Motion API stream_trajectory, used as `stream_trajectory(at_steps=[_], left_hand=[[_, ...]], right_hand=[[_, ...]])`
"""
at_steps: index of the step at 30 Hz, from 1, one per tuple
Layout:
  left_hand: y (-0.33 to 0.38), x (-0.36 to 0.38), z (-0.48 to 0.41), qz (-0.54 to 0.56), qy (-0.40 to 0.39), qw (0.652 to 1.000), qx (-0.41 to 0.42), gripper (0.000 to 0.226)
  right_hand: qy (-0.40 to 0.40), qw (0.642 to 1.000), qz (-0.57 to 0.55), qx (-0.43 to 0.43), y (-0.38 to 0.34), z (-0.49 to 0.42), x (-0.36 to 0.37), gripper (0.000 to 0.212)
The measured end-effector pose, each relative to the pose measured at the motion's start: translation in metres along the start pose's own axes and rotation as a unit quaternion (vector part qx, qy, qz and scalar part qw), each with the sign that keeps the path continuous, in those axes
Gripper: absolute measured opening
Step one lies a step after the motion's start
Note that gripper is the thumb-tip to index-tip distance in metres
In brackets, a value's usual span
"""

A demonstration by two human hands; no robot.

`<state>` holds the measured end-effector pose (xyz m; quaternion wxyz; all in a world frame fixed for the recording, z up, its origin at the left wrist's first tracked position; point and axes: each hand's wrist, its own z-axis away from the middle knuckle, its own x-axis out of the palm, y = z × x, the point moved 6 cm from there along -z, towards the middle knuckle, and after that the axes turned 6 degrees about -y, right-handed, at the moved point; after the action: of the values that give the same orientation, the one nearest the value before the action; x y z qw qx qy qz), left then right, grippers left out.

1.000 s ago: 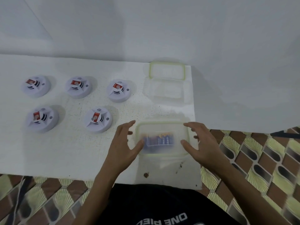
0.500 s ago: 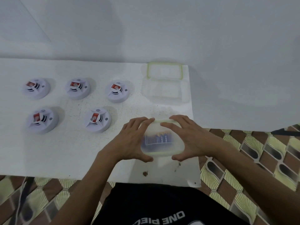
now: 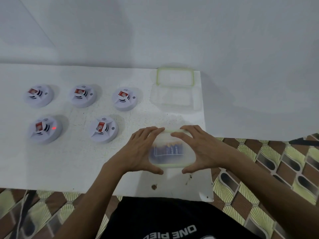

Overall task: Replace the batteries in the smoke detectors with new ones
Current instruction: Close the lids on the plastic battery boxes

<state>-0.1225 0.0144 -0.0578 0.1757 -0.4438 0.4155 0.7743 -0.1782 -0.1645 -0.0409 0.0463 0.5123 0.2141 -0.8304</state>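
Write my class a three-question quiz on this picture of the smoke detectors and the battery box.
1. How many smoke detectors lie on the table?
2. True or false: the left hand and right hand grip the lidded box of batteries.
3. Which detector shows a red light? A: near left. B: near right. C: far right.
Key: 1. five. 2. true. 3. A, the near-left detector.

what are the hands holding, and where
The left hand and right hand grip the battery box by its ends: fingers on far rim, thumbs on near rim.
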Motion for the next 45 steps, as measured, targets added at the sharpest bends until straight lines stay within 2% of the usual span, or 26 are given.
stream_trajectory(at_steps=[2,5,11,15,20,27,31,34,37,41,45], left_hand=[[0.001,-0.006,0.001,0.057,-0.006,0.998,-0.002,0.118],[-0.002,-0.023,-0.003,0.138,0.022,0.99,-0.02,0.1],[-0.026,-0.072,-0.036,0.161,0.137,0.977,-0.023,0.064],[-0.048,-0.107,-0.078,0.171,0.189,0.966,-0.047,0.045],[-0.081,-0.136,-0.136,0.178,0.248,0.946,-0.106,0.031],[-0.131,-0.131,-0.207,0.128,0.189,0.945,-0.233,0.036],[-0.139,-0.126,-0.224,0.139,0.17,0.939,-0.263,0.038],[-0.141,-0.129,-0.226,0.165,0.195,0.929,-0.268,0.036],[-0.137,-0.133,-0.226,0.145,0.204,0.93,-0.271,0.037],[-0.137,-0.143,-0.217,0.157,0.239,0.924,-0.255,0.036],[-0.123,-0.158,-0.197,0.223,0.295,0.908,-0.199,0.031]], right_hand=[[-0.001,0.999,-0.043,0.004,0.001,0.003,-0.006,0.102],[0.028,0.994,-0.102,0.015,0.003,0.005,-0.026,0.088],[0.196,0.962,-0.181,0.05,0.037,-0.02,-0.081,0.044],[0.275,0.932,-0.219,0.084,0.078,-0.047,-0.112,0.03],[0.297,0.909,-0.237,0.174,0.137,-0.09,-0.134,0.025],[0.227,0.896,-0.226,0.309,0.203,-0.131,-0.129,0.037],[0.198,0.894,-0.239,0.323,0.213,-0.144,-0.12,0.04],[0.235,0.87,-0.277,0.332,0.213,-0.145,-0.119,0.045],[0.271,0.85,-0.309,0.33,0.213,-0.145,-0.12,0.045],[0.33,0.795,-0.394,0.322,0.213,-0.135,-0.126,0.04],[0.374,0.755,-0.469,0.266,0.197,-0.116,-0.141,0.03]])
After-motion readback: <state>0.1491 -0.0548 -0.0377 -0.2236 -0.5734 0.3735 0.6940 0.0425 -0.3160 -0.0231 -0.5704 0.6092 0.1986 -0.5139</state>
